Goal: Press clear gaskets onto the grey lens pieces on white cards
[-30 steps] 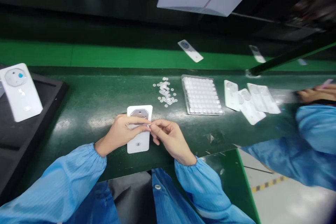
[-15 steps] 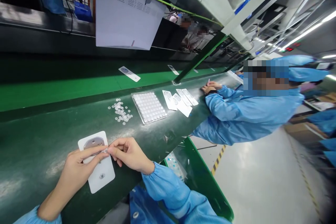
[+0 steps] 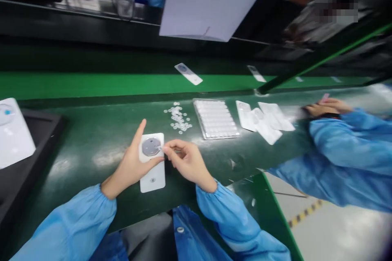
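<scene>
Near the table's (image 3: 101, 134) front edge, your L hand (image 3: 130, 167), fingers wide, thumbs a white rectangular panel (image 3: 152, 176) w/ round grey window (image 3: 149, 147); your R hand (image 3: 189, 161) pinches a tiny pale piece (image 3: 159, 148) at its right rim. Prob. placing; next calls for fine aim.

Blue-sleeved arms (image 3: 73, 218) reach forward and inward.
The left hand (image 3: 133, 167) spreads thumb wide of fingers; the right hand (image 3: 190, 163) pinches thumb to forefinger, remaining fingers curled.
</scene>
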Action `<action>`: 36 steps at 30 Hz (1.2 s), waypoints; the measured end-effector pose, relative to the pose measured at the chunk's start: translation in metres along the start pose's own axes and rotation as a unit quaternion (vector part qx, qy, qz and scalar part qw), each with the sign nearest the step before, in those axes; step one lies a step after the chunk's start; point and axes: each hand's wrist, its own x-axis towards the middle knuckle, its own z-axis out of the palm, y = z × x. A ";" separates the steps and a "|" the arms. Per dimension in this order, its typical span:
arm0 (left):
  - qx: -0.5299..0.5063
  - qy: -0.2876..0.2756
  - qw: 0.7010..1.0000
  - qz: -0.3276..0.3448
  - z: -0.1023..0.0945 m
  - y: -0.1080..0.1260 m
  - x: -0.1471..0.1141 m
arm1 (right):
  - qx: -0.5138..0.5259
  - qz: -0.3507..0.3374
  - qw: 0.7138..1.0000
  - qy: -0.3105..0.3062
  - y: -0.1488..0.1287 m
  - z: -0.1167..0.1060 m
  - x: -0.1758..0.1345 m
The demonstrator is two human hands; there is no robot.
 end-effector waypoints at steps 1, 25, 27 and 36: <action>-0.014 -0.006 1.000 -0.003 0.000 -0.001 0.000 | -0.014 -0.006 1.000 0.003 -0.001 0.001 0.001; -0.070 -0.007 0.997 -0.018 0.002 0.002 -0.002 | -0.097 -0.026 0.993 0.060 0.001 0.016 -0.001; -0.083 -0.011 0.996 -0.021 0.002 0.002 -0.002 | -0.103 -0.029 0.992 0.064 0.001 0.017 0.000; -0.200 -0.008 0.979 -0.046 0.000 0.006 -0.005 | 0.015 0.019 1.000 0.001 0.002 0.014 0.012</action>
